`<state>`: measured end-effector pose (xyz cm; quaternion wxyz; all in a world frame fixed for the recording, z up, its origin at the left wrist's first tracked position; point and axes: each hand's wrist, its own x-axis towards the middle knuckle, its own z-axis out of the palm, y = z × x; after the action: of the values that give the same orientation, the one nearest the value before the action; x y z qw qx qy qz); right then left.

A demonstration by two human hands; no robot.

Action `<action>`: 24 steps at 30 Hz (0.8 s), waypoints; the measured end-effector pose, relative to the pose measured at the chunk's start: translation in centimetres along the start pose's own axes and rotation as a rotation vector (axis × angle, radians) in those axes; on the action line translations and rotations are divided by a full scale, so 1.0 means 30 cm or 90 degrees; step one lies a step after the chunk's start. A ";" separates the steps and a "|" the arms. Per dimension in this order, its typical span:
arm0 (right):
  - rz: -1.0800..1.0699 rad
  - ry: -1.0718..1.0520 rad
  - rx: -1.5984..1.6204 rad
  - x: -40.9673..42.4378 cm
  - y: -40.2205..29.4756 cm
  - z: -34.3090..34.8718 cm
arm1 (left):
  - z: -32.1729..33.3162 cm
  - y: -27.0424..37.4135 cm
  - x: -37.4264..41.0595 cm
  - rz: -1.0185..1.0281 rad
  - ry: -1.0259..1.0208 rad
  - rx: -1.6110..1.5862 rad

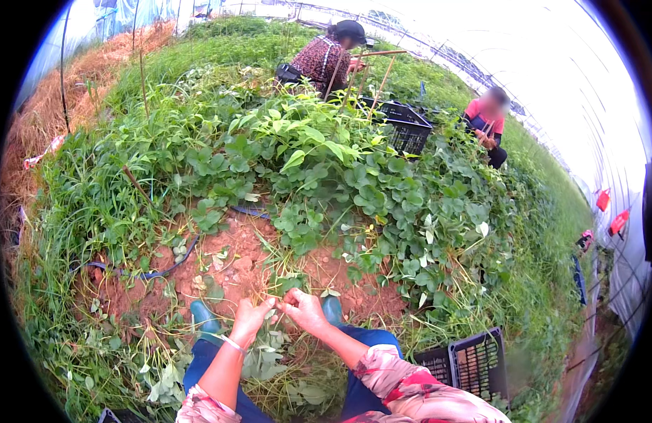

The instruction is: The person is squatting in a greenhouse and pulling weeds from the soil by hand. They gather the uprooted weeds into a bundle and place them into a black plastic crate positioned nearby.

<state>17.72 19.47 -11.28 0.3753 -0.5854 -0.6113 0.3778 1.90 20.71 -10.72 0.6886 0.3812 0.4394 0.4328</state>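
Between my knees and over bare reddish soil [241, 254], my two hands meet at an uprooted strawberry plant [260, 291] with stringy roots. My left hand [250, 316], with a pale band at the wrist, pinches the plant near its base. Close against it, my right hand [304, 312] has its thumb and fingers closed on the same plant. Pale-backed leaves [265, 354] hang below the hands. Leafy strawberry plants [368, 195] grow in a bed just beyond the soil. Pulled plants with wilted leaves [167, 378] lie at the lower left.
A black plastic crate [476, 365] stands by my right leg; another crate [405, 124] stands beyond the plants near a crouching person [320, 58]. Another person [487, 124] squats at the right. A blue drip hose [170, 269] curves over the soil. A wooden stake [137, 185] leans at left.
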 end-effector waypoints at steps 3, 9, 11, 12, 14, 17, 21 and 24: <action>-0.010 0.009 0.054 0.009 0.030 0.023 | 0.020 0.011 -0.006 0.007 -0.009 -0.013; -0.056 -0.016 0.069 0.000 -0.012 0.014 | 0.001 -0.014 0.018 0.048 0.006 -0.046; -0.025 -0.014 0.147 0.013 0.033 0.024 | 0.010 -0.010 0.020 0.038 0.000 -0.061; -0.008 -0.014 0.189 0.015 0.034 0.026 | 0.009 -0.013 0.021 0.040 0.004 -0.058; 0.042 -0.061 0.202 0.013 0.027 0.009 | 0.009 -0.023 0.024 0.045 0.012 -0.053; 0.046 -0.046 0.221 0.019 0.013 -0.022 | 0.034 -0.006 0.020 0.049 0.038 -0.013; -0.152 0.169 0.060 0.026 0.009 -0.090 | 0.060 0.018 0.023 0.020 0.040 -0.004; -0.136 0.092 0.090 0.045 0.006 -0.100 | 0.036 0.021 0.015 0.012 0.023 0.003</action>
<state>20.45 20.91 -10.12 0.4967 -0.5151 -0.6132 0.3347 2.86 21.18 -9.93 0.6757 0.3788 0.4494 0.4450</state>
